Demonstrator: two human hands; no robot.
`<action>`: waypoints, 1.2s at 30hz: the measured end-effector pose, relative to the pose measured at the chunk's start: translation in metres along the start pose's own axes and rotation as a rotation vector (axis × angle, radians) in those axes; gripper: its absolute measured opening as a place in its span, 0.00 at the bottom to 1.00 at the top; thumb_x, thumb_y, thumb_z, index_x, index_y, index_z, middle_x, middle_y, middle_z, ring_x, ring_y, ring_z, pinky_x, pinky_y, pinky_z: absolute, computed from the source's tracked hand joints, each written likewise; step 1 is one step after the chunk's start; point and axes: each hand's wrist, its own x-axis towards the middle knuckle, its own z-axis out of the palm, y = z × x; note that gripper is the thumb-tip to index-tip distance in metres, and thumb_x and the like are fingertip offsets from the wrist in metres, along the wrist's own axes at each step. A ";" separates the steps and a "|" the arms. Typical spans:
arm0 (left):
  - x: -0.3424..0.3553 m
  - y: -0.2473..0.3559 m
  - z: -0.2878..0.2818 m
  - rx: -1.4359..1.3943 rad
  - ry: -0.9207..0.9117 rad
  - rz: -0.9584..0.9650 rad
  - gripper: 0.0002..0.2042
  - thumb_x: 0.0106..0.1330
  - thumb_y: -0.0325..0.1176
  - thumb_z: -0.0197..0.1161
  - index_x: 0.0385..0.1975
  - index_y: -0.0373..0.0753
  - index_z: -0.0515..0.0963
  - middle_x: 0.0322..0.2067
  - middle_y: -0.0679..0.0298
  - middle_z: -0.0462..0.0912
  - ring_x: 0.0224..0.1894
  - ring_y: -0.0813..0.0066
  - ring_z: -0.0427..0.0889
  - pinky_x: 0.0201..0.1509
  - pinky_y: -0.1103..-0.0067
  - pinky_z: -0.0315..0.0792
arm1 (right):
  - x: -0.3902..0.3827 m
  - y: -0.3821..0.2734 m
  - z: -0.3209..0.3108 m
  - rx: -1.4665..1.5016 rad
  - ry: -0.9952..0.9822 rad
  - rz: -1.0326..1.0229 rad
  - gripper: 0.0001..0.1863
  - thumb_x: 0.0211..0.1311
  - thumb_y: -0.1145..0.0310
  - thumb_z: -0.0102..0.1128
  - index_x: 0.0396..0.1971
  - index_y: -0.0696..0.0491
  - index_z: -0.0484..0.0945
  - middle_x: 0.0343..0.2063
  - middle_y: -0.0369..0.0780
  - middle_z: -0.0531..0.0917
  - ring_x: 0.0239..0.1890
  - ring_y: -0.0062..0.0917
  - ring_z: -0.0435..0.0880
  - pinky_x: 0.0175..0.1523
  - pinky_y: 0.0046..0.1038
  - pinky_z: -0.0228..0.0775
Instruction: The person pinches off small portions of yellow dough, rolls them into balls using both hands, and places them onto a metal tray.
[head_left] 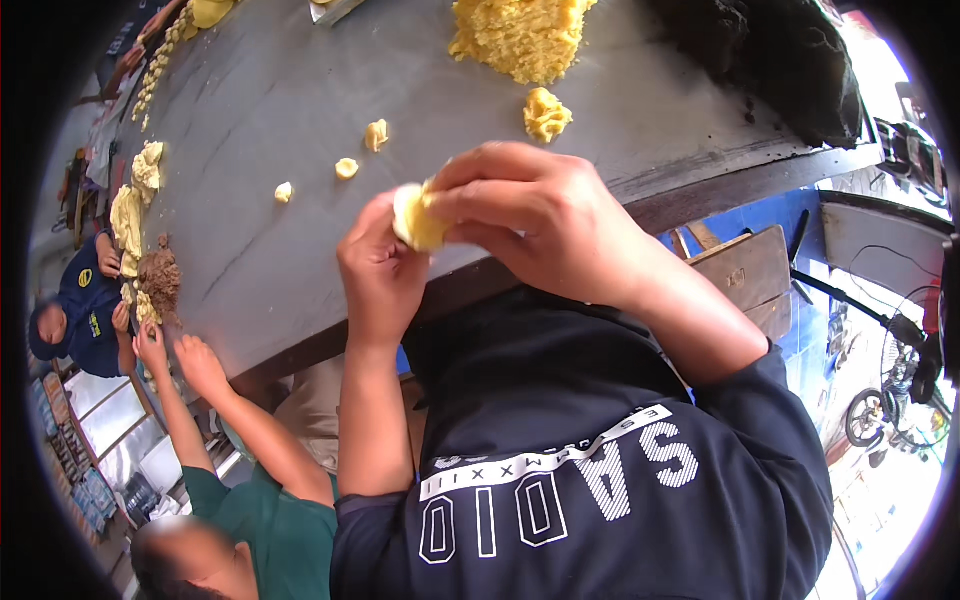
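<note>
My left hand [380, 262] pinches a pale, flattened piece of dough [404, 214] at the table's near edge. My right hand [550, 215] meets it from the other side, its fingers closed on a yellow lump of dough [430, 226] pressed against the pale piece. Slight blur hides where one ends and the other begins. Beyond my hands, three small pale dough pieces [346, 168] lie apart on the table. A rough yellow lump [547, 115] sits farther right, just nearer than a large crumbly yellow mound [520, 38].
The grey metal table [250, 130] has a dark edge close to my body. Black cloth or plastic [775, 65] covers its far right. At left, two people's hands [200, 365] work beside dough strips [128, 222] and a brown crumbly heap [159, 275]. A wooden stool [745, 270] stands at right.
</note>
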 end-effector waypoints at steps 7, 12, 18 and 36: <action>0.014 0.006 0.015 0.364 0.066 0.242 0.16 0.54 0.27 0.86 0.37 0.35 0.84 0.34 0.59 0.84 0.33 0.57 0.86 0.38 0.66 0.81 | -0.018 -0.003 0.020 -0.259 -0.215 -0.171 0.10 0.60 0.66 0.70 0.40 0.53 0.89 0.42 0.42 0.87 0.48 0.40 0.88 0.51 0.38 0.87; 0.010 0.015 0.005 0.034 -0.196 0.183 0.31 0.40 0.41 0.98 0.38 0.38 0.82 0.33 0.61 0.86 0.33 0.55 0.88 0.39 0.65 0.81 | -0.001 0.002 0.000 0.080 -0.184 0.014 0.19 0.51 0.76 0.81 0.46 0.52 0.91 0.48 0.39 0.87 0.51 0.40 0.89 0.55 0.40 0.85; -0.001 0.007 0.007 0.071 -0.297 0.134 0.34 0.38 0.43 0.99 0.41 0.37 0.83 0.32 0.62 0.86 0.31 0.59 0.88 0.41 0.66 0.82 | 0.003 0.000 0.011 -0.066 -0.223 0.182 0.23 0.52 0.68 0.84 0.51 0.50 0.91 0.53 0.41 0.88 0.56 0.42 0.85 0.62 0.42 0.83; -0.001 0.000 -0.002 -0.499 -0.179 -0.021 0.17 0.91 0.44 0.59 0.42 0.37 0.81 0.35 0.69 0.81 0.32 0.86 0.71 0.36 0.83 0.65 | -0.007 0.021 -0.051 -0.481 -0.175 0.296 0.11 0.73 0.71 0.74 0.52 0.51 0.89 0.44 0.42 0.87 0.47 0.41 0.91 0.53 0.43 0.84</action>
